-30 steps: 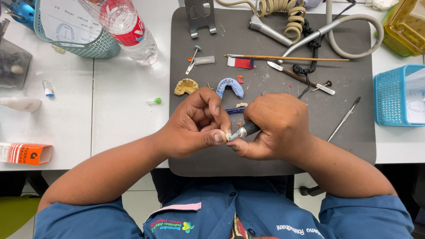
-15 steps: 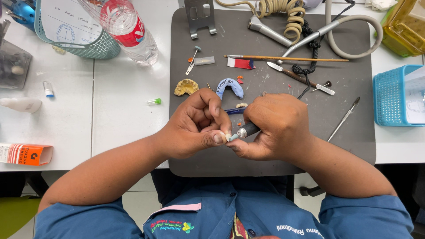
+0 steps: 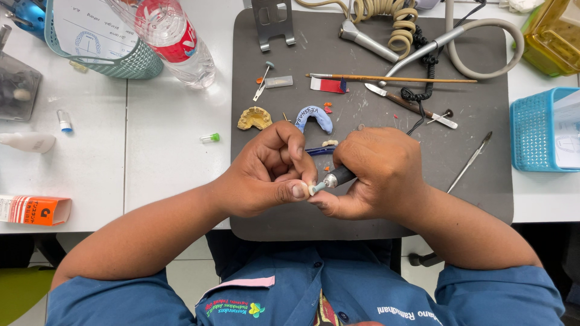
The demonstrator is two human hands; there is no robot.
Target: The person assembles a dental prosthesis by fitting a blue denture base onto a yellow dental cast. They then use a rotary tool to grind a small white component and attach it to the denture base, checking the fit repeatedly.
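Nothing shifted: left hand still pinches a small workpiece, mostly hidden; right hand still grips rotary handpiece, tip against it, braced together for steadiness over grey mat.

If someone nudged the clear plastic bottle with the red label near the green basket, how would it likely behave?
The plastic bottle lies on its side, so its round body would probably roll across the smooth white table. It looks clear and thin-walled, likely light and somewhat squashy. The green basket beside it might stop it.

A matt grey mat carries a shiny metal spatula, a wooden brush and perhaps plaster casts.
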